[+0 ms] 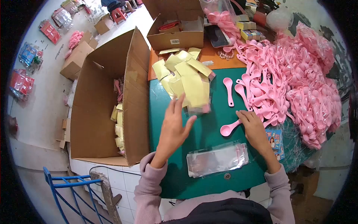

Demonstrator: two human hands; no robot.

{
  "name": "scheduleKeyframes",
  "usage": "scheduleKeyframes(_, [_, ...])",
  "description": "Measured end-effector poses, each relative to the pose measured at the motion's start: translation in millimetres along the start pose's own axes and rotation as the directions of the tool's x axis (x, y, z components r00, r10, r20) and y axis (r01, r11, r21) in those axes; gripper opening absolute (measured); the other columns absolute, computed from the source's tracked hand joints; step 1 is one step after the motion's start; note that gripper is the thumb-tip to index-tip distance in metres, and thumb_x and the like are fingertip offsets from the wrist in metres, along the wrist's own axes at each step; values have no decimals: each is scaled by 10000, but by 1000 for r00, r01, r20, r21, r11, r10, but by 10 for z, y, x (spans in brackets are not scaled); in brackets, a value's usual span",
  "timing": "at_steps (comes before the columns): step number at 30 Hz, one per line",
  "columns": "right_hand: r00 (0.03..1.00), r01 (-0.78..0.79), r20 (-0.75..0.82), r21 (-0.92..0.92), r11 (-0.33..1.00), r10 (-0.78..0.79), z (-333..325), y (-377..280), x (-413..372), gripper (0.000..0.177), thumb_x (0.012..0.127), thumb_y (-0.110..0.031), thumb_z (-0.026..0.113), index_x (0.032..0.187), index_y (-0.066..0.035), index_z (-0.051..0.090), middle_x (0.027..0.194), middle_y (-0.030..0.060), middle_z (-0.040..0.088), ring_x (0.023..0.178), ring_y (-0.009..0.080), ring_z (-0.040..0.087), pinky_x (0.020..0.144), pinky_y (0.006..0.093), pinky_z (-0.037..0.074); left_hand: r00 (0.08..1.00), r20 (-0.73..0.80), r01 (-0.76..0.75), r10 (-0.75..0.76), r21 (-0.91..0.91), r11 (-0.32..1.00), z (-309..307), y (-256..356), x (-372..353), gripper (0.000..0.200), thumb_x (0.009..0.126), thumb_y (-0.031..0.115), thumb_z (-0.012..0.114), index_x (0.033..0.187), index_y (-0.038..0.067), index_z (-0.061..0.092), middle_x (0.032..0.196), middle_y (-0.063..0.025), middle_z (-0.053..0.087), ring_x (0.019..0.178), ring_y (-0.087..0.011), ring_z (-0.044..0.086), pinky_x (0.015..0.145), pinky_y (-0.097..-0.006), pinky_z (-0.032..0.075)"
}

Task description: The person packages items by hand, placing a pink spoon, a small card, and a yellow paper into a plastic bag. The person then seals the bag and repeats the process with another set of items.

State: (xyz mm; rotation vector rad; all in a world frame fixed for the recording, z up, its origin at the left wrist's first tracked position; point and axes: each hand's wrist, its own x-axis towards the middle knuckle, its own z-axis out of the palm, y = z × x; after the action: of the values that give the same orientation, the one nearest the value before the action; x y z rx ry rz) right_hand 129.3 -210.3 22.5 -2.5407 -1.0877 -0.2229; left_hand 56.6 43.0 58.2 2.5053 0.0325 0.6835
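My left hand (173,127) is over the green table with its fingers spread and nothing in it, just below a pile of yellow cards (190,82) in clear wrap. My right hand (252,128) has its fingertips on the handle end of a pink spoon (228,129), whose bowl points to the left. Two more pink spoons (228,91) lie above, beside a big heap of pink spoons (264,82) on the right. Nearer to me lies a stack of clear plastic bags (217,159).
A tall open cardboard box (100,112) on the left holds yellow-carded packs. Behind the cards is a smaller box (175,39). Bagged spoons (313,104) fill the right side, near blue printed cards (275,143). A blue metal frame (74,185) stands at lower left.
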Motion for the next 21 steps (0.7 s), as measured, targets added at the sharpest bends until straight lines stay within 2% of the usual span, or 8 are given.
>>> scheduleKeyframes(4, [998,-63,20,56,996,62,169,72,-105,313,712,4,587,1019,22,528,920,139,512,894,301,479,794,367,410,959,265,-26,98,-262,965,204,132,-298,361,727,117,668,1039,26,509,1048,-179,511,1000,-346,505,846,-392,432])
scheduleKeyframes(9, [991,-116,76,93,989,110,-7,-8,-131,190,712,-10,604,867,16,498,861,142,474,840,294,469,718,361,405,837,548,99,-11,-131,986,439,382,-806,341,717,120,676,1017,41,535,1040,-145,509,932,-300,533,796,-369,444])
scheduleKeyframes(11, [988,-154,46,229,961,147,-60,-30,-174,172,736,-27,587,882,2,501,865,134,472,847,307,477,724,375,403,824,567,107,21,-192,976,503,277,-810,323,727,107,672,1011,38,534,969,-123,557,861,-251,579,753,-348,469])
scheduleKeyframes(14, [968,-227,-10,391,892,251,-264,-85,-241,128,780,-27,558,881,23,498,844,140,490,780,291,510,684,331,418,826,563,342,20,-529,777,417,235,-676,248,773,74,644,977,17,515,764,-95,643,722,-160,647,623,-271,510])
scheduleKeyframes(17, [918,-284,-108,492,823,382,-449,-168,-325,117,806,-32,569,898,21,521,791,100,536,676,183,517,622,274,418,748,662,425,-42,-429,797,308,217,-599,236,788,59,625,987,11,506,790,-89,654,771,-160,654,654,-273,517])
scheduleKeyframes(18, [853,-323,-124,638,699,507,-469,-195,-370,114,805,-26,578,902,13,532,769,69,538,660,139,508,600,249,412,743,669,449,-19,-478,755,318,181,-604,237,795,61,615,995,8,500,808,-92,656,835,-156,646,678,-272,518])
scheduleKeyframes(19, [772,-331,-116,765,552,624,-476,-216,-412,114,805,-21,587,906,6,543,748,39,541,643,94,499,577,225,406,742,670,448,-16,-478,755,354,155,-611,237,795,61,615,995,8,500,808,-92,656,835,-156,646,678,-272,518])
scheduleKeyframes(21, [795,-342,-108,733,588,597,-452,-239,-484,110,799,-23,598,897,4,556,741,30,545,639,83,498,571,216,404,839,542,316,51,-561,765,415,134,-609,240,799,67,610,1004,5,500,813,-89,655,820,-146,639,700,-262,515])
